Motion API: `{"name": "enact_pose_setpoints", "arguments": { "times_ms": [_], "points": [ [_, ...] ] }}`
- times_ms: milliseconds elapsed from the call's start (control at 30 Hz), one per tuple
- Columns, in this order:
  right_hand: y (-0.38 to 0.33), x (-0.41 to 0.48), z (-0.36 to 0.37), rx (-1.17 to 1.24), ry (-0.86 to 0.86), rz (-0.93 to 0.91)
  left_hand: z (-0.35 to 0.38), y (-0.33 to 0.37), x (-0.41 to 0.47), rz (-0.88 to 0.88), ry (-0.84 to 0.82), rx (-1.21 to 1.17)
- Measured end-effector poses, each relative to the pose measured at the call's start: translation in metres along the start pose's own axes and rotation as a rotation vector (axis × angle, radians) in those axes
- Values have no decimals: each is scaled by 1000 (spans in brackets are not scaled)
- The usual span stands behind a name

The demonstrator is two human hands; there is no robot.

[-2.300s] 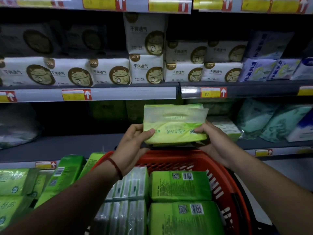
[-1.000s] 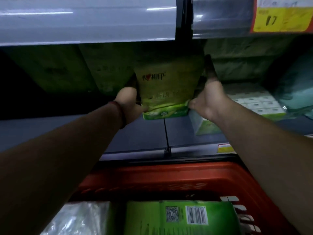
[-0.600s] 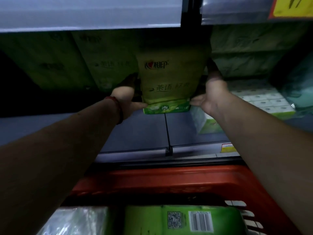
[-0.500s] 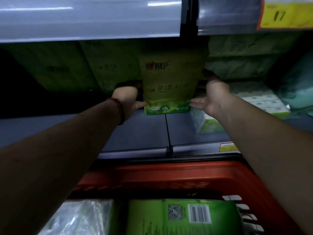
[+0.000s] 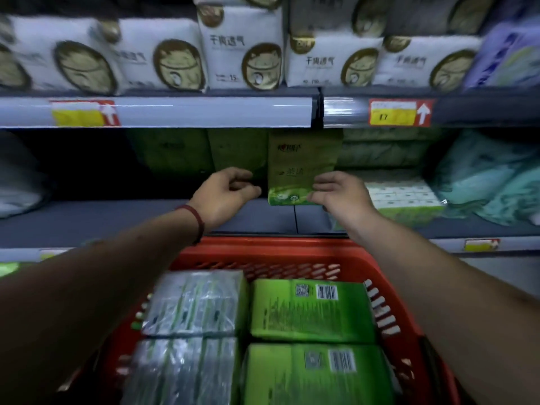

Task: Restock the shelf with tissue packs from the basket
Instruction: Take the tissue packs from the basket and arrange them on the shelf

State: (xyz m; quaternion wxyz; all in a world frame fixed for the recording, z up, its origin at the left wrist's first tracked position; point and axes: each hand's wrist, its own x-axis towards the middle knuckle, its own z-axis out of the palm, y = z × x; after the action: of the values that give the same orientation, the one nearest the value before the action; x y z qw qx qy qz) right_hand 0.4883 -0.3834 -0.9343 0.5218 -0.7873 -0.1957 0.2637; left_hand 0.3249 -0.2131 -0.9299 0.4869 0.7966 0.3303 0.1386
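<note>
On the grey shelf (image 5: 117,217), an upright rectangular plastic-wrapped tissue pack (image 5: 295,171)

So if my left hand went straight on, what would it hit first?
Probably the upright green tissue pack; your left hand points toward its lower left edge, though depth is unclear.

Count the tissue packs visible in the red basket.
4. Left side: far clear-wrapped pack, near clear-wrapped pack. Right side: far green pack, near green pack. More may be hidden underneath.
</note>
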Motion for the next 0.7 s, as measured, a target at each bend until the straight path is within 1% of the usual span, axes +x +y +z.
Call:
{"name": "enact_pose_setpoints", "arguments": {
  "times_ms": [100,200,333,400,467,533,600,700],
  "points": [
    [-17,-35,4,-107,-77,-70,-17,0,-38,43,-51,100],
    [-33,-71,6,-208,-128,-144,-32,6,-77,76,-68,196],
    [-36,-113,5,-357,-212,-200,-31,12,-124,93,-142,300],
    [-28,-129,2,-415,-267,-187,-27,13,-141,103,-197,419],
    [-19,-143,-1,-420,-339,-144,-21,12,-153,108,-263,549],
    [-11,-154,-2,-427,-404,-80,-14,8,-159,89,-323,578],
    [-3,-157,-3,-465,-432,-47,-7,4,-159,70,-368,618],
    [9,-158,-2,-538,-450,-28,-2,0,-149,74,-426,763]
  ]
}}
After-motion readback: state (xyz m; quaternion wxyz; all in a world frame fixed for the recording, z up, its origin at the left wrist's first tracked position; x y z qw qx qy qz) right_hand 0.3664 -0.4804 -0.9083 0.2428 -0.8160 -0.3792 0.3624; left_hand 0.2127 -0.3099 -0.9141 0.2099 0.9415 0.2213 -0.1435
